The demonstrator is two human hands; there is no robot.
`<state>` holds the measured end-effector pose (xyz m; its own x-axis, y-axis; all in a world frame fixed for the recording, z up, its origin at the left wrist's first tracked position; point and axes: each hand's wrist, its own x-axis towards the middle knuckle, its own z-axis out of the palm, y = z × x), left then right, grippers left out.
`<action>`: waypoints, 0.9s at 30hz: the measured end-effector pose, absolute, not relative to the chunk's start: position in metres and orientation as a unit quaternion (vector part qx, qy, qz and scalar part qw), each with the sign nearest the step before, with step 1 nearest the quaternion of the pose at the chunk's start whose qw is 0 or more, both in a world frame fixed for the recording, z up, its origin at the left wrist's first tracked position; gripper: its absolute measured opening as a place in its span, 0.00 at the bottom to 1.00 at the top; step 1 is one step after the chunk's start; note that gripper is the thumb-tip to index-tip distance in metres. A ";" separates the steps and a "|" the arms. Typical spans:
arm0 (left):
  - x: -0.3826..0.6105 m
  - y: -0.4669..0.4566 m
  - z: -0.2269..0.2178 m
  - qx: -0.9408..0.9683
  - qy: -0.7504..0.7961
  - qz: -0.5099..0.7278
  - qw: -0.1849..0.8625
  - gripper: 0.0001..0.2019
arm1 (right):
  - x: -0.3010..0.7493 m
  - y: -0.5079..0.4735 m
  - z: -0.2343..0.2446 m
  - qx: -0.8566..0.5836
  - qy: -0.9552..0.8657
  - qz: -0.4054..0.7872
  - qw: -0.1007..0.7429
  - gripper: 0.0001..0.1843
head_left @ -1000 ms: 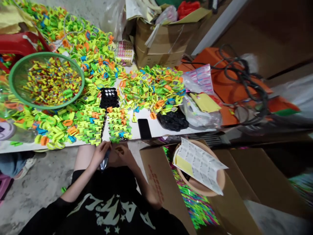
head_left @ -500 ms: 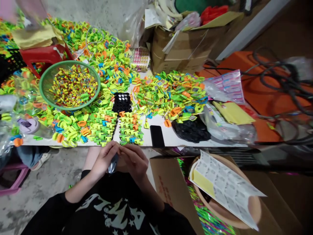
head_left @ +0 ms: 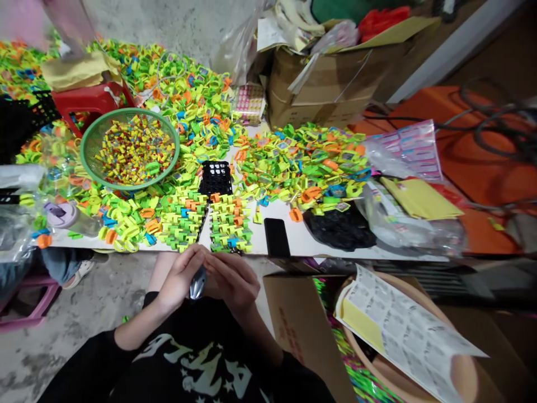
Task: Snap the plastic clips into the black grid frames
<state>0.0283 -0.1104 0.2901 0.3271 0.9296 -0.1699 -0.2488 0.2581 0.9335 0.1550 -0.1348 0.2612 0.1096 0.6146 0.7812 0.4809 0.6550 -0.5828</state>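
My left hand (head_left: 181, 278) is closed in front of my lap, just below the table's front edge. Its palm is wrapped round a shiny grey, rounded object (head_left: 197, 284) whose lower end shows. My right hand (head_left: 235, 280) meets it, fingers pressed together and fingertips touching the left ones. Whatever lies between the fingertips is hidden. Straight beyond the hands stand two blocks of neatly lined-up plastic pieces, a left block (head_left: 183, 221) and a right block (head_left: 230, 223), mostly yellow and green with some orange and blue. A black perforated basket (head_left: 215, 178) sits behind them.
Loose bright plastic pieces (head_left: 302, 159) are heaped over the table. A green basket (head_left: 87, 162) holds small yellow-red parts. A black phone (head_left: 277, 237) lies near the edge, beside a black plastic bag (head_left: 339, 226). Right of my lap stand an open carton (head_left: 293, 324) and a round tub (head_left: 464, 369).
The whole scene has slid a little to the right in view. My hands stay together at the same spot; the fingers have shifted slightly and more of the grey object shows.
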 end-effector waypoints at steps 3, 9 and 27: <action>0.030 -0.111 0.289 0.443 0.393 0.431 0.680 0.20 | 0.156 -0.135 0.262 -0.420 -0.666 0.048 0.614 0.22; 0.034 -0.108 0.285 0.457 0.373 0.432 0.682 0.19 | 0.159 -0.136 0.262 -0.430 -0.672 0.042 0.602 0.22; 0.032 -0.094 0.262 0.620 0.399 0.368 0.566 0.14 | 0.180 -0.110 0.228 -0.551 -0.556 0.060 0.619 0.17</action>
